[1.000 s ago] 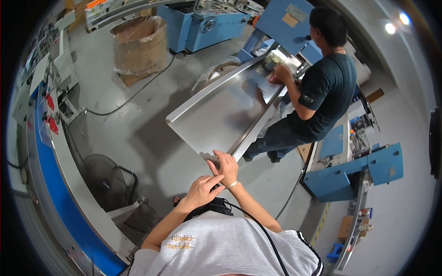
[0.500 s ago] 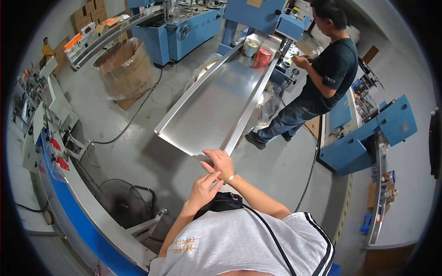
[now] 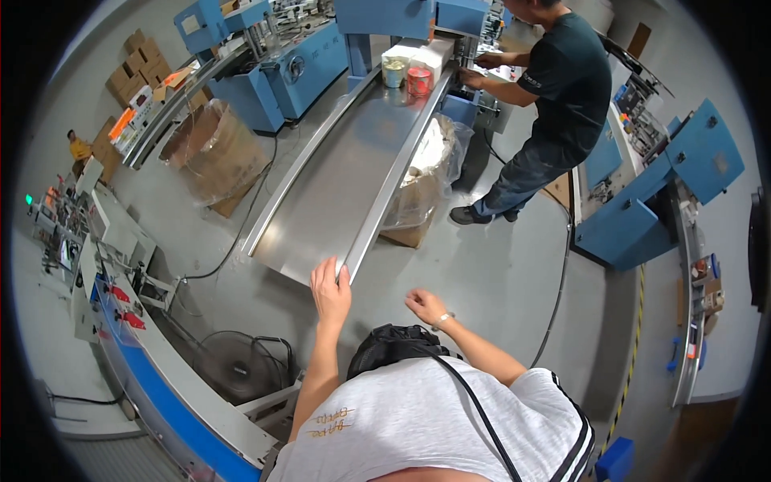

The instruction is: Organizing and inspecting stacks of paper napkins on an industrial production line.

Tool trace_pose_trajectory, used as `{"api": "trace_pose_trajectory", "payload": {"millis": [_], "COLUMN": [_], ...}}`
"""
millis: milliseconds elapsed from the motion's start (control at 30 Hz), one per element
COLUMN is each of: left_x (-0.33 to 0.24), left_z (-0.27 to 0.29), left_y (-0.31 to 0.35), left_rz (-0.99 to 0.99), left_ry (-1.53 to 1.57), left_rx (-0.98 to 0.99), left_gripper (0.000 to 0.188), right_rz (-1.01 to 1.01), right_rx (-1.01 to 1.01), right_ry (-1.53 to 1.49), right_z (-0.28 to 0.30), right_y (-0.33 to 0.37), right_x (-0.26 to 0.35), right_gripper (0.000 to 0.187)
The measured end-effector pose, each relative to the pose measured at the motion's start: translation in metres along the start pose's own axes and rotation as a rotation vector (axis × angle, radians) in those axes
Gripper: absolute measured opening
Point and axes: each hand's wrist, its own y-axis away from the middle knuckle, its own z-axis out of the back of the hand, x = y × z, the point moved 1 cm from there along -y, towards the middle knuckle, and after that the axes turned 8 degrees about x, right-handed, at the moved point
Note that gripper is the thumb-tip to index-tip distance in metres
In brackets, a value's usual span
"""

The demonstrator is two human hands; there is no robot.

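Note:
My left hand [image 3: 330, 291] is at the near end of a long metal chute [image 3: 321, 197], its fingers stretched over the near right corner. It looks to touch the metal rim and holds nothing visible. Off to the right of that corner, my right hand [image 3: 426, 305] hangs in the air with its fingers curled in and nothing showing in them. At the chute's far end stand a pale yellow and blue can [image 3: 394, 72] and a red can [image 3: 418, 81]. Behind them lie white blocks [image 3: 432, 55], partly hidden by the cans.
A co-worker [image 3: 566, 92] stands right of the chute, both hands at the blue machine [image 3: 381, 18]. Plastic-lined cartons stand beside the chute, one on the right [image 3: 418, 201] and one on the left [image 3: 213, 153]. A floor fan [image 3: 239, 365] and a blue conveyor [image 3: 152, 394] are at left.
My hands have parted: the left went to the chute corner, the right drew away to the right. White blocks now show behind the cans. The co-worker's hands have moved to the machine.

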Motion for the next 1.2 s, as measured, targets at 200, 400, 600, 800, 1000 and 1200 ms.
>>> {"api": "trace_pose_trajectory", "payload": {"millis": [200,400,600,800,1000,1200], "left_x": [0.005,-0.003,-0.001,0.002,0.002,-0.001], "left_z": [-0.03,-0.036,-0.037,-0.043,-0.043,-0.043], "left_y": [-0.003,-0.004,0.003,0.004,0.003,0.003], "left_rz": [0.082,0.179,0.127,0.139,0.124,0.121], "left_ry": [-0.116,-0.167,-0.156,-0.226,-0.272,-0.258], "left_rx": [0.145,0.08,-0.136,-0.176,-0.143,-0.149], "left_gripper": [0.027,0.03,0.028,0.022,0.019,0.021], "right_rz": [-0.316,-0.452,-0.452,-0.427,-0.404,-0.448], "right_rx": [0.117,0.21,0.278,0.252,0.257,0.297], "right_ry": [0.259,0.309,0.311,0.32,0.262,0.267], "right_z": [0.029,0.036,0.056,0.063,0.045,0.051], "right_y": [0.041,0.062,0.062,0.044,0.026,0.021], "right_x": [-0.106,-0.187,-0.207,-0.222,-0.241,-0.249], "right_gripper": [0.036,0.035,0.035,0.034,0.03,0.034]}}
